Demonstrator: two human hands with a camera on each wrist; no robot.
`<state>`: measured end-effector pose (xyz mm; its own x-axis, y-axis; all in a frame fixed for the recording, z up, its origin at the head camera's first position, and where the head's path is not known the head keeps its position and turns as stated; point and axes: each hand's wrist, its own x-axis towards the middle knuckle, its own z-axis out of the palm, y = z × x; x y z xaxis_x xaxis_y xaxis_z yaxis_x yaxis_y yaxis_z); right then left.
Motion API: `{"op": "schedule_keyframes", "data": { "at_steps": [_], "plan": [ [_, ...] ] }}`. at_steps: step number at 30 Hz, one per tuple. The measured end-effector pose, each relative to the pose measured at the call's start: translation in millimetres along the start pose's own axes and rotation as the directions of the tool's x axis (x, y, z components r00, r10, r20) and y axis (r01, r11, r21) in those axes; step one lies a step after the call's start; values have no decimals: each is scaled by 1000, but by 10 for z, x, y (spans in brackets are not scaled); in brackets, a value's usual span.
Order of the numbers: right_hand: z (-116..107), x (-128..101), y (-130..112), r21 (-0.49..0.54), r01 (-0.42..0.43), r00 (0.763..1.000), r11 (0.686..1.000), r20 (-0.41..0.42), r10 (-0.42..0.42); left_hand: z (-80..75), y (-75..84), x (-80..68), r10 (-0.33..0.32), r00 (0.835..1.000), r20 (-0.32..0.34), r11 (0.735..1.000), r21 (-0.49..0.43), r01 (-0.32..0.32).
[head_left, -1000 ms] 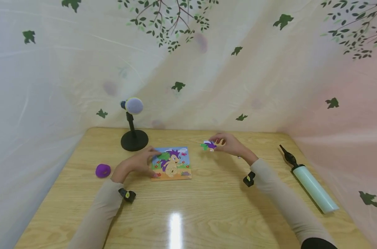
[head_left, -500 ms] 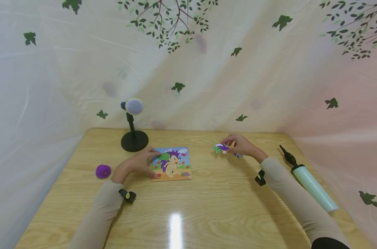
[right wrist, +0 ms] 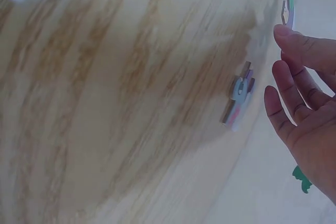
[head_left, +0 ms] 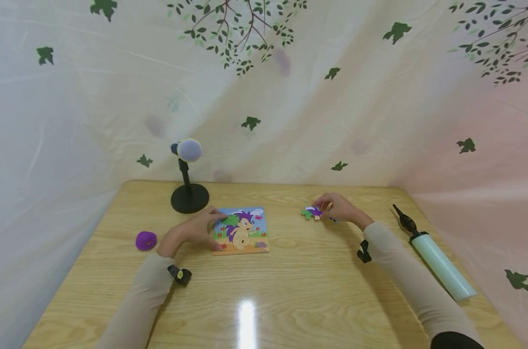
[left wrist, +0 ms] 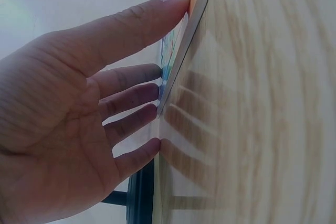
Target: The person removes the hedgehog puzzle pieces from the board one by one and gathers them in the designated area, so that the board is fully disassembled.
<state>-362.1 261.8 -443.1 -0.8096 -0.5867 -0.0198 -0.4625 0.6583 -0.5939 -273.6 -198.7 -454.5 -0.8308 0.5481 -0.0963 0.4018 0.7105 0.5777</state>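
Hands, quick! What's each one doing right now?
Left hand: open, straight fingers pressing on the puzzle board.
Right hand: fingertips on a puzzle piece by the table; grip cannot be told.

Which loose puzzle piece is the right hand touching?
The green-and-purple piece, at the fingertips of the right hand. The other loose piece, pale blue and pink, lies apart on the table, under the palm.
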Motion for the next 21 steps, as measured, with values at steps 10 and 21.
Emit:
{"op": "schedule_keyframes", "data": {
  "at_steps": [10, 21],
  "plan": [
    [30, 14, 24, 24, -28, 1000, 999, 9, 28, -5, 26, -6, -18, 1000, 16, 1000, -11, 18],
    [48, 14, 31, 45, -28, 999, 999, 21, 28, -13, 37, 0, -39, 999, 24, 999, -23, 40]
  ]
}}
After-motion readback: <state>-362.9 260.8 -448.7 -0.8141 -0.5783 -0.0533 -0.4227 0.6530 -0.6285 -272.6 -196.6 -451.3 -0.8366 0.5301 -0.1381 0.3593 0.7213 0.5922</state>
